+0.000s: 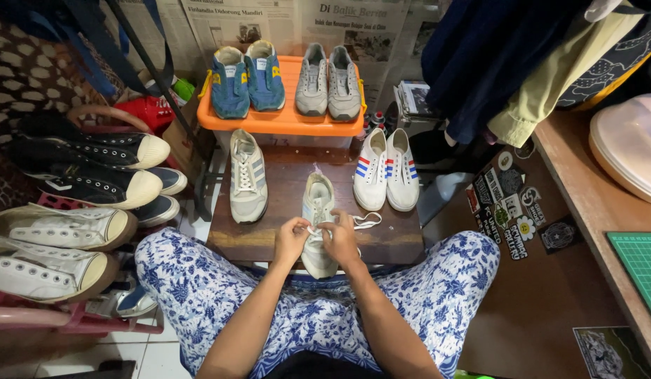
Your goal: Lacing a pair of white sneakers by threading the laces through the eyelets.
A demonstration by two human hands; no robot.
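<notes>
Two hands meet over a pale grey sneaker (317,210) on the wooden surface (283,242). Left hand (292,238) and right hand (339,237) are both closed, pinching the white lace (367,222), whose loose end trails right of the right hand. Beyond the left hand: single grey sneaker (247,177). Beyond the right hand: white striped pair (386,170).
</notes>
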